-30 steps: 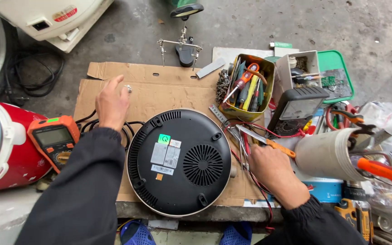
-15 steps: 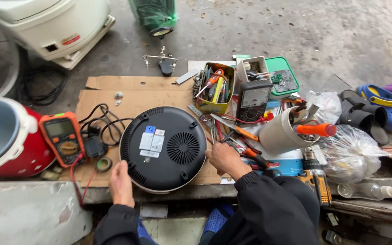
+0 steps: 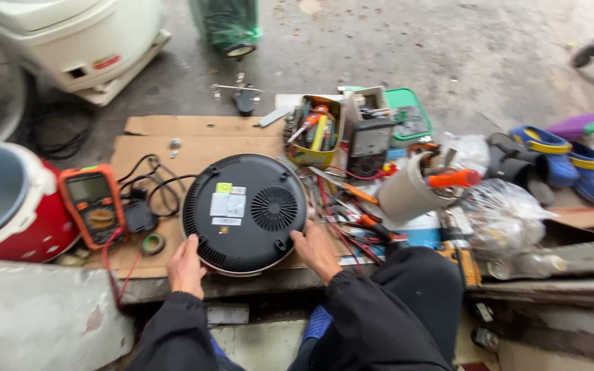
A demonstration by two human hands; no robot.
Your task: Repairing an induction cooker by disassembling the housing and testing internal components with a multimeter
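Note:
A round black appliance (image 3: 245,211) lies upside down on flattened cardboard (image 3: 194,137), its base showing labels and a vent grille. My left hand (image 3: 187,266) grips its near left rim. My right hand (image 3: 316,250) holds its near right edge, fingers curled against the side. Both sleeves are black.
An orange multimeter (image 3: 93,205) with black leads lies left, beside a red cooker pot (image 3: 8,203). A small tape roll (image 3: 152,243) sits near my left hand. A yellow tool box (image 3: 314,134), pliers, screwdrivers and a grey cylinder (image 3: 407,189) crowd the right. Sandals (image 3: 551,154) lie far right.
My left hand came off the far cardboard to the appliance's near left rim. My right hand shifted onto its near right edge. The view pulled back and swung right.

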